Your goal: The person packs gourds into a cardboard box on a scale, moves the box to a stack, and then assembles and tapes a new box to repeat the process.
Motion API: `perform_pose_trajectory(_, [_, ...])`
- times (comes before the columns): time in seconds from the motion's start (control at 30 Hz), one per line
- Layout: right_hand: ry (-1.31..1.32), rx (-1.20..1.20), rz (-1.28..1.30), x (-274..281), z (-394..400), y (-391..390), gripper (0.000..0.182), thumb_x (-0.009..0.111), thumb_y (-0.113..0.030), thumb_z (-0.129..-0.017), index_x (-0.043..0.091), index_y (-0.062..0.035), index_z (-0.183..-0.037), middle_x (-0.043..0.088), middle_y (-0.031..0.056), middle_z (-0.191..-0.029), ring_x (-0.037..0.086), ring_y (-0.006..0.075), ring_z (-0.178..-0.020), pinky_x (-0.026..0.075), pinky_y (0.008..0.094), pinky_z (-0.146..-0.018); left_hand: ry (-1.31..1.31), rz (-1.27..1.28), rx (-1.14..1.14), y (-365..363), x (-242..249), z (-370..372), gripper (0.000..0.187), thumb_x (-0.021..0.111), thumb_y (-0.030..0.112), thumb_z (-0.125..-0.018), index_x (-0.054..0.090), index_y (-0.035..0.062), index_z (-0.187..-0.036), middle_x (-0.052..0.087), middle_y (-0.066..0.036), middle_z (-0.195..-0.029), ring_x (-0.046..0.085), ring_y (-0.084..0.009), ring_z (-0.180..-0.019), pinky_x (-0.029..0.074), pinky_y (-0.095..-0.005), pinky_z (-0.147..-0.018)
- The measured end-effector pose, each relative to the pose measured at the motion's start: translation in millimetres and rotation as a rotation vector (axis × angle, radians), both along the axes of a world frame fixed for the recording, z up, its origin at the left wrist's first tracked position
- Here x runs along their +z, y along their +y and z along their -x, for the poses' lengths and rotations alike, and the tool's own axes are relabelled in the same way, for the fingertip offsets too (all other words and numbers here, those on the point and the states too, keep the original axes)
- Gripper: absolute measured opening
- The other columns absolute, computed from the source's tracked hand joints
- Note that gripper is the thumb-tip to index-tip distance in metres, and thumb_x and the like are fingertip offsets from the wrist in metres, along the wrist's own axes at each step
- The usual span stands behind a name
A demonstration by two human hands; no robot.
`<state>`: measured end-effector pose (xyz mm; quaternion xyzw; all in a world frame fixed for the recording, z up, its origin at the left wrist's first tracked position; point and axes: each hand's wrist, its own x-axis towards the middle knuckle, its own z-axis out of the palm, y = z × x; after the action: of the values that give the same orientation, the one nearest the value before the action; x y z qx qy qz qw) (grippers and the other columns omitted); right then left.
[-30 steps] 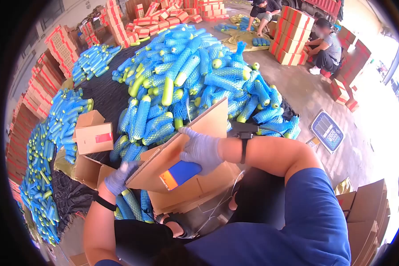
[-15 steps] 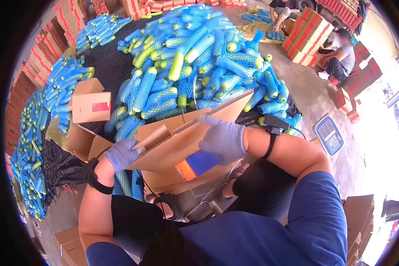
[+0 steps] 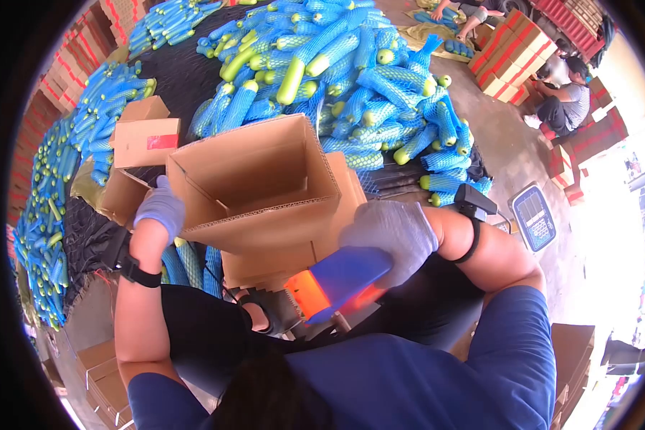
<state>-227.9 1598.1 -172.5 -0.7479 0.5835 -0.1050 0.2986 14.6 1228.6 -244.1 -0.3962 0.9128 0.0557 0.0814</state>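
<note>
A cardboard box (image 3: 265, 223) stands squared out in front of me, its open mouth tilted toward me. My left hand (image 3: 160, 209), in a pale glove, is closed at the box's left edge with the thumb up; its other fingers are partly hidden. My right hand (image 3: 393, 240), gloved too, wraps around a blue and orange tape dispenser (image 3: 340, 279). The dispenser is held close to the near right side of the box, above my lap, and its right end is blurred. Beneath the box, more flat cardboard (image 3: 265, 266) shows.
Behind the box rises a big pile of green gourds in blue foam nets (image 3: 380, 93), on dark sheeting. Another small carton (image 3: 145, 142) sits at the left. A digital scale (image 3: 534, 218) stands at right. Stacked cartons (image 3: 512, 54) and seated people (image 3: 570, 100) are farther back.
The folded cardboard has been opened into a box shape, its mouth now visible. My right hand has moved right and down with the tape dispenser; my left hand has shifted left and up.
</note>
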Motion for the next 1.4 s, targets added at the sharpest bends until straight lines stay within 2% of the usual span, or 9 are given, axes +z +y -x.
perform_pose_trajectory(0.27, [-1.646, -0.429, -0.151, -14.0, 46.1, -51.3, 0.068, 0.078, -0.038, -0.072, 0.056, -0.0035, -0.126, 0.063, 0.0140, -0.120, 0.063, 0.0280, -0.111, 0.049, 0.0417, -0.100, -0.437, -0.106, -0.519, 71.7, 4.9, 36.5, 0.068, 0.055, 0.051, -0.091, 0.046, 0.0006, -0.136, 0.067, -0.027, -0.111, 0.066, -0.0378, -0.104, 0.051, -0.0437, -0.091])
perform_pose_trajectory(0.33, [-1.688, -0.391, -0.141, -27.8, 58.5, -74.0, 0.055, 0.073, -0.036, -0.078, 0.059, -0.0007, -0.118, 0.066, 0.0118, -0.100, 0.065, 0.0273, -0.102, 0.053, 0.0417, -0.092, -0.411, -0.039, -0.715, 67.5, 17.0, 26.9, 0.071, 0.052, 0.057, -0.092, 0.048, 0.0018, -0.137, 0.067, -0.026, -0.113, 0.065, -0.0385, -0.106, 0.050, -0.0436, -0.093])
perform_pose_trajectory(0.4, [-1.661, -0.386, -0.153, -46.9, 64.6, -101.2, 0.044, 0.071, -0.034, -0.081, 0.061, -0.0003, -0.108, 0.065, 0.0081, -0.084, 0.067, 0.0256, -0.091, 0.055, 0.0401, -0.085, -0.395, -0.553, -0.248, 98.5, 97.7, 32.1, 0.071, 0.046, 0.064, -0.093, 0.058, 0.0050, -0.131, 0.067, -0.023, -0.115, 0.064, -0.0388, -0.106, 0.049, -0.0432, -0.093])
perform_pose_trajectory(0.8, [-1.794, -0.431, -0.197, -81.8, 49.2, -143.6, 0.063, 0.074, -0.033, -0.080, 0.051, -0.0029, -0.130, 0.062, 0.0121, -0.114, 0.063, 0.0256, -0.106, 0.050, 0.0428, -0.099, 0.023, -0.231, -0.567, 61.9, 11.3, 33.7, 0.073, 0.032, 0.070, -0.094, 0.071, 0.0089, -0.090, 0.069, -0.018, -0.087, 0.065, -0.0409, -0.087, 0.050, -0.0478, -0.076])
perform_pose_trajectory(0.97, [-1.083, -0.404, 0.082, -20.6, 51.2, -111.2, 0.074, 0.077, -0.038, -0.075, 0.049, -0.0003, -0.133, 0.062, 0.0105, -0.109, 0.062, 0.0245, -0.097, 0.051, 0.0373, -0.089, 0.145, -0.325, -0.477, 58.3, -28.6, 72.7, 0.066, 0.042, 0.069, -0.091, 0.069, 0.0085, -0.095, 0.068, -0.021, -0.090, 0.064, -0.0413, -0.086, 0.050, -0.0495, -0.077])
perform_pose_trajectory(1.07, [-0.011, -0.209, 0.151, -25.9, 56.0, -94.0, 0.062, 0.079, -0.024, -0.072, 0.051, -0.0022, -0.123, 0.060, 0.0163, -0.113, 0.061, 0.0310, -0.105, 0.049, 0.0394, -0.092, 0.107, -0.234, -0.481, 87.9, -18.9, 91.3, 0.054, 0.057, 0.059, -0.087, 0.067, 0.0068, -0.091, 0.069, -0.019, -0.098, 0.064, -0.0397, -0.094, 0.050, -0.0483, -0.081])
perform_pose_trajectory(1.17, [-0.018, -0.188, 0.200, -18.6, 46.4, -80.1, 0.059, 0.077, -0.017, -0.070, 0.052, -0.0031, -0.122, 0.060, 0.0180, -0.111, 0.061, 0.0340, -0.105, 0.049, 0.0400, -0.090, 0.440, 0.032, -0.481, 85.8, -8.5, 90.0, 0.042, 0.073, 0.038, -0.078, 0.066, 0.0083, -0.107, 0.065, -0.018, -0.115, 0.060, -0.0378, -0.110, 0.047, -0.0466, -0.090])
perform_pose_trajectory(1.23, [0.005, -0.150, 0.182, -4.6, 37.0, -81.7, 0.057, 0.077, -0.016, -0.069, 0.052, -0.0031, -0.120, 0.061, 0.0184, -0.108, 0.062, 0.0349, -0.102, 0.050, 0.0404, -0.087, 1.167, 0.348, -0.634, 76.5, -6.3, 90.1, 0.063, 0.080, 0.018, -0.067, 0.057, 0.0101, -0.125, 0.059, -0.017, -0.126, 0.053, -0.0365, -0.119, 0.044, -0.0465, -0.096])
perform_pose_trajectory(1.4, [0.121, -0.153, 0.217, -9.9, 23.7, -67.3, 0.053, 0.076, -0.015, -0.069, 0.053, -0.0029, -0.115, 0.063, 0.0187, -0.098, 0.064, 0.0384, -0.091, 0.052, 0.0420, -0.077, 0.720, 0.211, -0.558, 41.9, 2.6, 97.8, 0.052, 0.072, 0.012, -0.076, 0.059, 0.0136, -0.127, 0.064, -0.017, -0.118, 0.062, -0.0357, -0.106, 0.051, -0.0454, -0.088])
